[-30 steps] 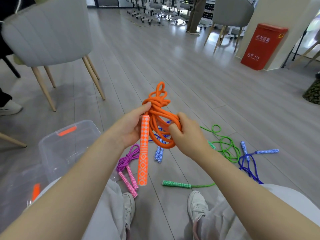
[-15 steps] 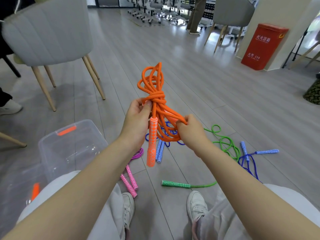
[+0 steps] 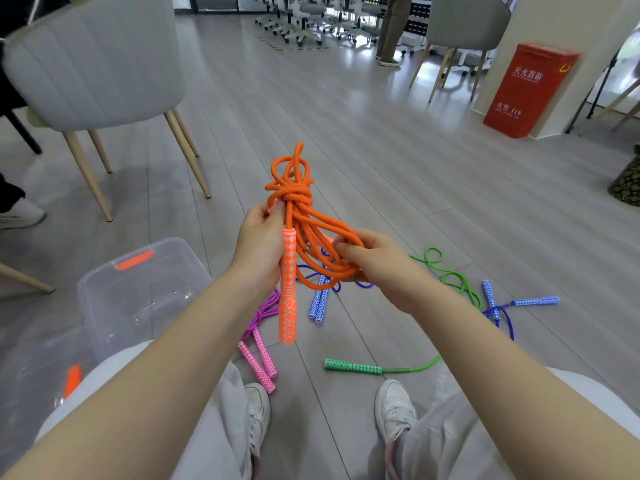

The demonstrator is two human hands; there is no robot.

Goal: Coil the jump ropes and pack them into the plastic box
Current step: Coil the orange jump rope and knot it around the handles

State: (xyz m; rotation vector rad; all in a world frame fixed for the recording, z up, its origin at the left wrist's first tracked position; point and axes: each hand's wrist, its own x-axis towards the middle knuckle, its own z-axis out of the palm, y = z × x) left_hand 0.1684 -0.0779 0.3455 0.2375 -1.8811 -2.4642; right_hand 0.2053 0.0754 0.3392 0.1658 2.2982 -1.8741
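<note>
Above the floor (image 3: pixel 398 161), between my knees: orange jump rope (image 3: pixel 304 216), knotted, my left hand (image 3: pixel 259 242) gripping it below the knot, my right hand (image 3: pixel 372 259) pinching its lower loops; clear plastic box (image 3: pixel 138 289) at left.

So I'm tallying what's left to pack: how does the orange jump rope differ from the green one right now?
The orange jump rope is bundled and knotted, held up by the left hand and right hand; the green jump rope lies loose and uncoiled on the grey floor. Orange hangs upright; green sprawls flat. Both have diamond-patterned handles, and neither is in the clear plastic box.
</note>
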